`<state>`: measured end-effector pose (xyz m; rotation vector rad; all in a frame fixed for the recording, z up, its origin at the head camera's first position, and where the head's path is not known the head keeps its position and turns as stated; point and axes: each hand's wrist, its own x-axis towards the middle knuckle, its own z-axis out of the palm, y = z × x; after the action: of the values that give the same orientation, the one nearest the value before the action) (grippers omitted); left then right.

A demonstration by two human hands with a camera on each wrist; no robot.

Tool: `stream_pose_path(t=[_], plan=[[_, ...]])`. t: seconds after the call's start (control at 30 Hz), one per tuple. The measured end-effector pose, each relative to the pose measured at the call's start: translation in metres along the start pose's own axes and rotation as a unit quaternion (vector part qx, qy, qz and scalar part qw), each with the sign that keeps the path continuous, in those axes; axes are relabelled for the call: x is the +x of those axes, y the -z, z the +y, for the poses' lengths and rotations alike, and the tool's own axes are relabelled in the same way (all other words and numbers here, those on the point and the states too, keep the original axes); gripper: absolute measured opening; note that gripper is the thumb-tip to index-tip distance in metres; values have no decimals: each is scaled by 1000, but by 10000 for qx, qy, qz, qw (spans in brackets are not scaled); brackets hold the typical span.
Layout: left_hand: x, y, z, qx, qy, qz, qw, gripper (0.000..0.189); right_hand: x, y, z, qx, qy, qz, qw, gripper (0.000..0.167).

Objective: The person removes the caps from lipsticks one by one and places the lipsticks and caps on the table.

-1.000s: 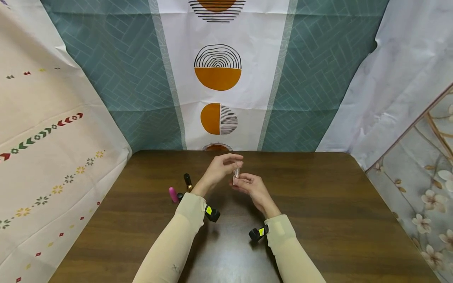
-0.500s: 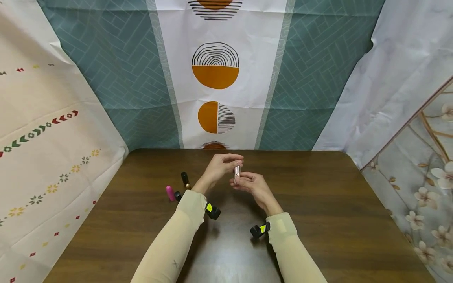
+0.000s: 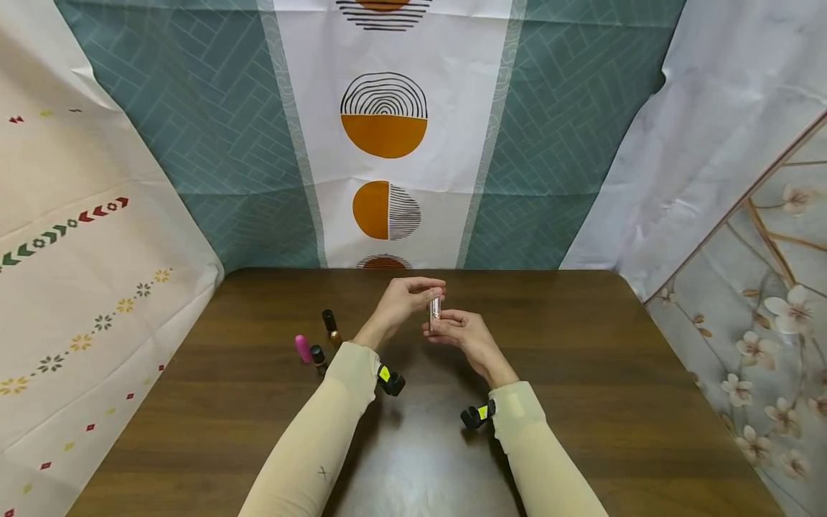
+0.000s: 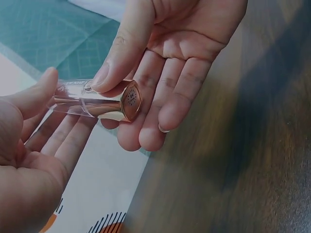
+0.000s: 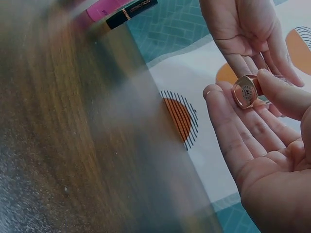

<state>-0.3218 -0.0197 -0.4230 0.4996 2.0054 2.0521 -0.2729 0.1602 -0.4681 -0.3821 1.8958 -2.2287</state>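
Both hands hold a small lipstick tube point(image 3: 435, 309) upright above the far middle of the table. My left hand point(image 3: 399, 305) pinches its upper, clear end between thumb and fingers. Lower down, my right hand point(image 3: 468, 337) pinches the shiny rose-gold base. In the left wrist view the lipstick tube point(image 4: 112, 108) shows a clear cap part and a round label on its base end. The right wrist view shows that labelled base point(image 5: 245, 92) under the right thumb, with the clear part partly hidden by fingers.
Left of the left wrist, on the brown table point(image 3: 258, 431), stand a pink tube point(image 3: 302, 348), a black-capped tube with a gold lower part point(image 3: 329, 321) and another black-capped tube point(image 3: 317, 357). A patterned cloth point(image 3: 388, 165) hangs behind the table's far edge.
The head view has shifted a little, so the scene slides left and slightly up. Both hands keep their hold on the lipstick tube. More of the nearer black-capped tube shows beside the left sleeve.
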Motion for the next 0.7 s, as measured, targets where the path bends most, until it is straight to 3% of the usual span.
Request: stream_pose_path(t=[0.13, 0.37, 0.7], plan=[[0, 0, -1, 2, -38, 25, 10000, 28, 0, 1, 1, -84, -28, 14, 10000, 40], [2, 6, 7, -410, -209, 541, 9975, 34, -7, 2, 8, -584, -275, -311, 9974, 41], [6, 4, 8, -364, -247, 621, 9971, 30, -11, 4, 2, -549, -237, -258, 9979, 44]])
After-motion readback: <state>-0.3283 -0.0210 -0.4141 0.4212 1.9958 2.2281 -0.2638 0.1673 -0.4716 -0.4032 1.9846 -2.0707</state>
